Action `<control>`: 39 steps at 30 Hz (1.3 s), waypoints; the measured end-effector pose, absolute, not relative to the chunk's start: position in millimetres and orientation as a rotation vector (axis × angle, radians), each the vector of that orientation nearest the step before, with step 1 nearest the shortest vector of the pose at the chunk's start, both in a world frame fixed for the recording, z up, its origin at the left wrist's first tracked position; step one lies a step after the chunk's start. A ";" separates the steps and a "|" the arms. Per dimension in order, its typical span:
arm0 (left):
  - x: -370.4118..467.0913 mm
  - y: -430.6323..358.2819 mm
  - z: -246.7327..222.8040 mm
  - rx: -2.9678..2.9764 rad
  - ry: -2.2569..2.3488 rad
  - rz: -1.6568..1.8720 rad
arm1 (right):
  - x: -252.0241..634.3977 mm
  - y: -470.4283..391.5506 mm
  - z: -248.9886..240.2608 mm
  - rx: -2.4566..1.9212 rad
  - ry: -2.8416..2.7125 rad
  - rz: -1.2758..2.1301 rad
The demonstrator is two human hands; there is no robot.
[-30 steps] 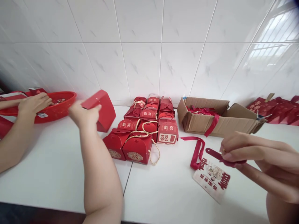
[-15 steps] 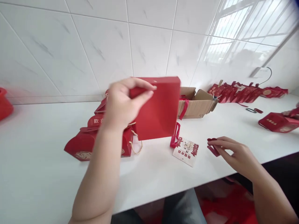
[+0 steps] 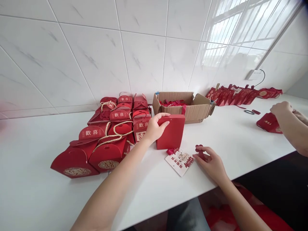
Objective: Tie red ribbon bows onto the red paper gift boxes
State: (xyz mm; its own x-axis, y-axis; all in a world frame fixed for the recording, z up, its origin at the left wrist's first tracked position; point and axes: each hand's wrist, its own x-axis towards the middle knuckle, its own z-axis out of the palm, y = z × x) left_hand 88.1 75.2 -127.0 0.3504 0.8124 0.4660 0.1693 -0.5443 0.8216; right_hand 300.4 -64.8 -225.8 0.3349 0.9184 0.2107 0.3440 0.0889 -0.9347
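My left hand [image 3: 156, 127] pinches the top left corner of a flat red box [image 3: 171, 133], which stands upright on the white table. Between the thumb and fingers of my right hand [image 3: 209, 162] is a small dark red tag [image 3: 199, 150]. A white printed card [image 3: 180, 161] lies between the box and my right hand, with a red ribbon [image 3: 172, 150] at its upper left, by the foot of the box.
Red gift boxes [image 3: 78, 160] with gold cords crowd the left. Behind stands a cardboard box [image 3: 201, 110] of red ribbons. Red bags [image 3: 231, 96] line the wall at right. Another person's hands [image 3: 285, 110] are over a red box [image 3: 268, 123] at far right.
My left hand has brought the red box down onto the table. My right hand, with the tag, is now closer to the card. The view has shifted, and the other person's hands now show more.
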 end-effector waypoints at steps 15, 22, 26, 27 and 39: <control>83.7 73.9 -115.8 2.051 1.043 1.147 | 250.8 -93.1 -211.3 -1.574 -1.767 0.346; 77.4 70.4 -106.6 2.148 1.000 1.069 | 238.3 -84.7 -212.2 -1.781 -1.698 0.462; 71.0 65.8 -96.7 2.254 1.060 0.959 | 239.5 -86.3 -208.9 -1.782 -1.683 0.485; 70.3 64.7 -95.3 2.260 1.069 0.943 | 240.2 -86.9 -208.3 -1.774 -1.687 0.485; 71.6 63.9 -95.2 2.258 1.057 0.966 | 254.5 -95.1 -210.7 -1.689 -1.678 0.420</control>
State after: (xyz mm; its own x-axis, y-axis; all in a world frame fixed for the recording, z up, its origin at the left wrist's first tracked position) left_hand 71.6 63.9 -95.2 0.4568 0.7950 0.3991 0.4690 -0.5965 0.6513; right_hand 254.5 -95.1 -210.7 0.1050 0.9632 0.2474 0.7332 0.0931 -0.6736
